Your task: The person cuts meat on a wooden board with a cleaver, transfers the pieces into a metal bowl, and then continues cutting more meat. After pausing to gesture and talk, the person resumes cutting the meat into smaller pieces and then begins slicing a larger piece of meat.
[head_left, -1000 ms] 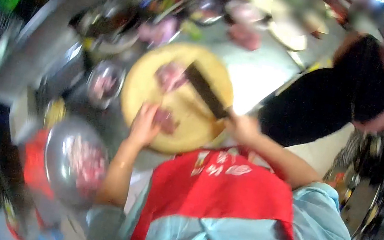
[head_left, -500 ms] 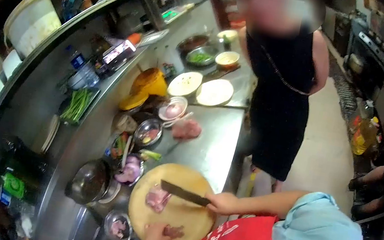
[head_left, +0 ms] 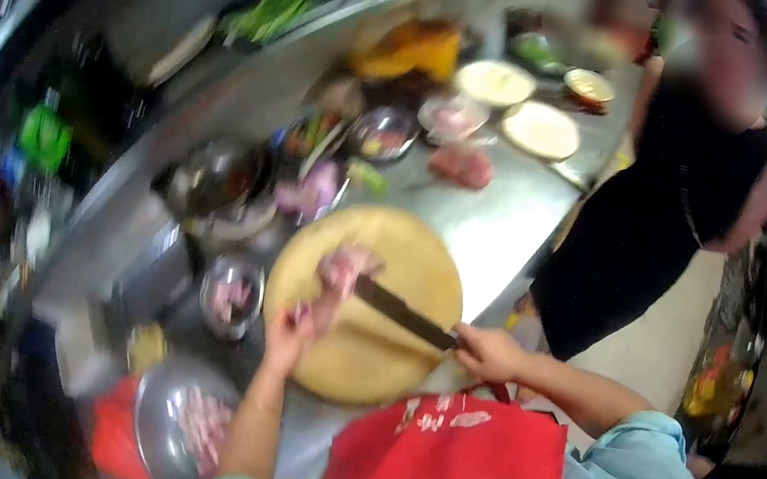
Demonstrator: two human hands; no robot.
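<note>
My right hand point(head_left: 483, 354) is wrapped around the handle of a cleaver point(head_left: 404, 313). Its dark blade lies across the round wooden chopping board point(head_left: 383, 366), with the tip beside a pink lump of raw meat point(head_left: 349, 264). At the board's left edge, my left hand point(head_left: 288, 335) is closed on a strip of raw meat point(head_left: 323, 311), just below that lump; blur hides the exact finger contact. A small metal bowl point(head_left: 230, 297) with meat pieces stands left of the board.
A large metal bowl point(head_left: 161, 416) of cut meat is at lower left. Beyond the board are a chunk of meat point(head_left: 461, 165), a metal bowl point(head_left: 383, 133), purple onion point(head_left: 310, 191) and pale plates point(head_left: 541, 130). A person in black point(head_left: 655, 224) stands by the counter's right side.
The view has swung down and left, bringing the large meat bowl into sight. My left hand, with its strip, has moved up the board towards the meat lump. The cleaver remains in my right hand.
</note>
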